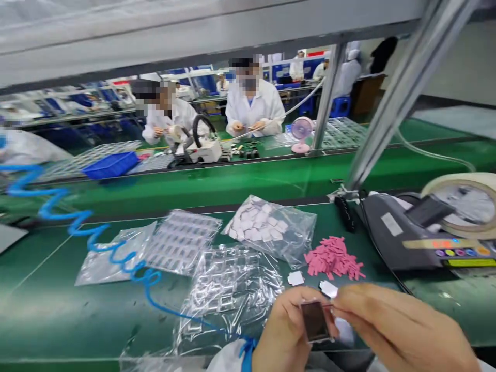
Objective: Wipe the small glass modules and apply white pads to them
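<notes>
My left hand is closed around a small display panel, a dark rectangle with a clear rim, held by its edges near the table's front. At the panel's upper right corner, the fingertips of my right hand are pinched together; what they grip is too small to make out. Just beyond my hands lie a white square piece and another white piece. Behind them is a heap of pink strips. A blue wrist strap circles my left wrist.
Clear plastic trays lie left of my hands, beside a bag of white pieces. A tape dispenser stands right. The coiled blue cord crosses the left side. Co-workers sit beyond the green conveyor.
</notes>
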Available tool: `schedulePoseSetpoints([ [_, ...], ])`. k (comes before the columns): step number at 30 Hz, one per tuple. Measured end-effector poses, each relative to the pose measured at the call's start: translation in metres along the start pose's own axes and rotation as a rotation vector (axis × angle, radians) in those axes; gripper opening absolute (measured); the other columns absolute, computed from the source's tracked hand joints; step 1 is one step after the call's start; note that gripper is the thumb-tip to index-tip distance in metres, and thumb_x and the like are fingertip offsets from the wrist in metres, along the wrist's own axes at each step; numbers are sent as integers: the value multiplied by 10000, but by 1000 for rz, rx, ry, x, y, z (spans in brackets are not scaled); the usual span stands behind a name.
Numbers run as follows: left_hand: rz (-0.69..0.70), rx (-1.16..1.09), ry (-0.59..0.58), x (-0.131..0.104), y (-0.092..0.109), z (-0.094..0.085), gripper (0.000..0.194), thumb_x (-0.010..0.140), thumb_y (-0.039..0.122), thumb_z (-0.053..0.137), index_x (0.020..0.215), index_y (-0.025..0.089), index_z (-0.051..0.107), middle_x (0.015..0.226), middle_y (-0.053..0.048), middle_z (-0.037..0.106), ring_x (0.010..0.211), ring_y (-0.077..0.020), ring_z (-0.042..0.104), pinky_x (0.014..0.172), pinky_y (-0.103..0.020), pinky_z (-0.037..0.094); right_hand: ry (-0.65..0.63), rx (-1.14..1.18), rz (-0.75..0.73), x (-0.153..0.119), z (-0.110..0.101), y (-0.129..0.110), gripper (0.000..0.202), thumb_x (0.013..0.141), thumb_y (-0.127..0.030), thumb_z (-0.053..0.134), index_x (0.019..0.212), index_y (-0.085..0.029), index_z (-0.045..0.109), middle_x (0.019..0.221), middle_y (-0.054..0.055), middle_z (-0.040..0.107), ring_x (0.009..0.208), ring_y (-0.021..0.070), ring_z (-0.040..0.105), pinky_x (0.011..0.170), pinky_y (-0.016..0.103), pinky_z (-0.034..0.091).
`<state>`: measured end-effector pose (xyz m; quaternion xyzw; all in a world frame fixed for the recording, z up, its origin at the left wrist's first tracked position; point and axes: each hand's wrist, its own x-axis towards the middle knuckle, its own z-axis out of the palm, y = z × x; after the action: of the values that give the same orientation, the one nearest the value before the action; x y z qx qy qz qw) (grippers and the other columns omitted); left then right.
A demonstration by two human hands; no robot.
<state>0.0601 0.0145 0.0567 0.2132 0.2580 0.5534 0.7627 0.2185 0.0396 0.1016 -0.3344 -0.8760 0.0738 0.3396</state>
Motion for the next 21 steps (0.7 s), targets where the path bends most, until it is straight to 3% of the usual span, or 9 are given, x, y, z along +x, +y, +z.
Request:
schedulePoseSetpoints([
  [2, -12, 27, -5, -1, 0, 0, 507, 598, 625, 670, 732, 136, 690, 595, -24, 617, 586, -104, 536, 612, -220, 380, 68, -12, 37, 10, 7, -5, 331, 951, -234, 303, 790, -265, 591, 719, -9, 681, 594, 138, 635, 526, 233, 510],
  [5, -34, 91, -7, -1, -1, -1, 484, 600, 613, 675, 739, 149, 674, 626, -22, 597, 602, -117, 518, 600, -237, 363, 120, -55, 56, 15, 13, -8, 274, 918, -207, 385, 764, -244, 608, 791, 20, 668, 717, 165, 617, 691, 306, 492],
  [8, -71, 144, 27, -1, -4, -4, 477, 582, 596, 700, 768, 160, 657, 644, -9, 570, 607, -119, 497, 585, -240, 345, 125, -80, 54, 13, 15, -9, 234, 874, -141, 444, 764, -230, 630, 703, -2, 617, 690, 149, 561, 858, 396, 389],
  [15, -129, 221, 68, 0, -7, -11, 532, 564, 610, 705, 816, 146, 645, 727, -26, 591, 681, -144, 523, 639, -250, 376, 288, -4, 105, 6, 37, -10, 269, 858, -98, 432, 717, -223, 625, 612, -33, 575, 670, 127, 496, 939, 436, 277],
  [18, -169, 180, 60, 0, -8, -13, 510, 564, 587, 719, 784, 133, 648, 680, -10, 552, 630, -112, 487, 588, -223, 355, 265, 12, 88, 3, 39, -9, 270, 862, -98, 432, 704, -219, 614, 611, -39, 576, 674, 124, 490, 939, 429, 273],
  [21, -245, 103, 54, -1, -12, -17, 476, 600, 565, 708, 760, 119, 665, 639, -5, 529, 605, -93, 473, 576, -208, 348, 111, 15, 38, 1, 31, -4, 279, 878, -98, 414, 715, -212, 610, 644, -33, 589, 684, 127, 501, 919, 422, 287],
])
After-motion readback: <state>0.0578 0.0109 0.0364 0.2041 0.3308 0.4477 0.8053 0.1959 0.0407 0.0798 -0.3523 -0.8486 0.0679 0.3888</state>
